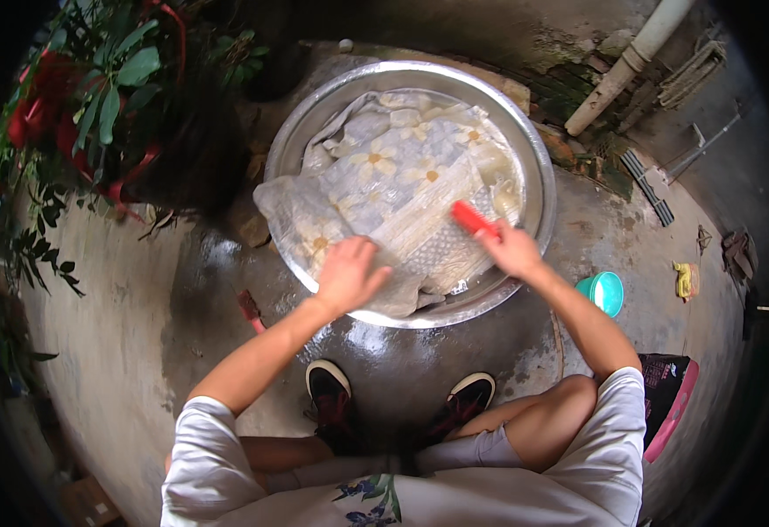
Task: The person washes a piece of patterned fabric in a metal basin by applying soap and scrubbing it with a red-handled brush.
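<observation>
A large round metal basin (542, 165) stands on the wet concrete floor before me. Wet grey cloth with pale, yellow-centred flowers (374, 161) fills much of it and hangs over the near left rim. On top of the cloth lies a pale ridged washboard (427, 211), its outline partly hard to make out. My right hand (511, 249) grips a red brush (473, 219) above the basin's right side; its bristles are hidden. Fingers spread, my left hand (351, 273) rests over the cloth near the front left rim, slightly blurred.
A second red brush (250, 309) lies on the floor left of the basin. To the right are a turquoise bucket (602, 294), a yellow bottle (686, 281) and a black-and-pink bag (667, 402). Leafy plants (114, 99) crowd the upper left; a pipe (628, 66) leans at the upper right.
</observation>
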Demonstrator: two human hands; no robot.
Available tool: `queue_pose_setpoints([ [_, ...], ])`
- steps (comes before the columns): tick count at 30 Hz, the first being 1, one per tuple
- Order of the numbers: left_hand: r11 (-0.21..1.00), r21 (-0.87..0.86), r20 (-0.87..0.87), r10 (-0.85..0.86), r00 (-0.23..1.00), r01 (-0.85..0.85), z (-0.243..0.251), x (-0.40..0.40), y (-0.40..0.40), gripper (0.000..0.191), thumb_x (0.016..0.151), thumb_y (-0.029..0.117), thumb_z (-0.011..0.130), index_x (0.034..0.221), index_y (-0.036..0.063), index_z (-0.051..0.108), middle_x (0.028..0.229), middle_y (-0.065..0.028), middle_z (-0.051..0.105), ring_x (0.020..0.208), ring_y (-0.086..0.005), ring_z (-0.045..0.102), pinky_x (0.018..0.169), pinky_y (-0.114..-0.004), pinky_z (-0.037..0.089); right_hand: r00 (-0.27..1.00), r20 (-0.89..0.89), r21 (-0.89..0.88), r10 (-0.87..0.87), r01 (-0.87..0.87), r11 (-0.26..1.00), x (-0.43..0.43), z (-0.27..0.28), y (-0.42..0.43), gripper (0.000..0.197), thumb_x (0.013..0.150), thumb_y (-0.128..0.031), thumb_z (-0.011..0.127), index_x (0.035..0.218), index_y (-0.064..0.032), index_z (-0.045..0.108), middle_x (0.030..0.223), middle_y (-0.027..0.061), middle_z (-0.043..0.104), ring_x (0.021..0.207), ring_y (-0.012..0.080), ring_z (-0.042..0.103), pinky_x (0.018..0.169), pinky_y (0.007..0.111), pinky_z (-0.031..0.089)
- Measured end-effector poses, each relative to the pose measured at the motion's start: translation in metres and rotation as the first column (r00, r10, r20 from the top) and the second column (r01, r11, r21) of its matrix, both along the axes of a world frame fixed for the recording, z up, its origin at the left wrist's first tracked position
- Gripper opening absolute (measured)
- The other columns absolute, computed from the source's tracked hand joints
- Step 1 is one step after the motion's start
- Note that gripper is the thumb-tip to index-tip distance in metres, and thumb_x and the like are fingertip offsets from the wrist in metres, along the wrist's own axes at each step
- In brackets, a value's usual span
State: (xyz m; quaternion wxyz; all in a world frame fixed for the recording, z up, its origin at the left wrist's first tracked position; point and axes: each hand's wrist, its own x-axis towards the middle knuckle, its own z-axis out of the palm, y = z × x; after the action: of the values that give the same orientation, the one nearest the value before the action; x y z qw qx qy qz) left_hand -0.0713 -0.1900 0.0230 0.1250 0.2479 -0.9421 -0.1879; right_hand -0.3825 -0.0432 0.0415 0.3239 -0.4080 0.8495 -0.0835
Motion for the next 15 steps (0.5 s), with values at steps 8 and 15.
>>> queue_pose_setpoints([
  [8, 0.926, -0.006, -0.061, -0.377, 0.924, 0.377, -0.011, 0.031, 0.041, 0.031, 0.091, 0.032, 0.068, 0.109, 0.0077, 0.065, 0.109, -0.0084, 0.061, 0.104, -0.0249, 0.057, 0.094, -0.042, 0.041, 0.944, -0.044, -0.104, 0.327, -0.330, 0.938, 0.052, -0.035, -0.050, 0.060, 0.096, -0.062, 0.046, 0.110, -0.0054, 0.061, 0.084, 0.0185, 0.072, 0.080, 0.0369, 0.071, 0.073, 0.048, 0.055],
  [15, 0.900, -0.058, -0.059, -0.436, 0.898, 0.433, -0.009, 0.047, 0.049, 0.027, 0.085, 0.027, 0.074, 0.100, 0.0064, 0.066, 0.096, -0.0039, 0.063, 0.092, -0.0214, 0.059, 0.089, -0.040, 0.044, 0.843, -0.045, -0.094, 0.537, -0.538, 0.838, 0.067, -0.062, -0.052, 0.051, 0.096, -0.055, 0.054, 0.106, -0.0055, 0.059, 0.082, 0.0189, 0.071, 0.077, 0.0382, 0.071, 0.072, 0.048, 0.056],
])
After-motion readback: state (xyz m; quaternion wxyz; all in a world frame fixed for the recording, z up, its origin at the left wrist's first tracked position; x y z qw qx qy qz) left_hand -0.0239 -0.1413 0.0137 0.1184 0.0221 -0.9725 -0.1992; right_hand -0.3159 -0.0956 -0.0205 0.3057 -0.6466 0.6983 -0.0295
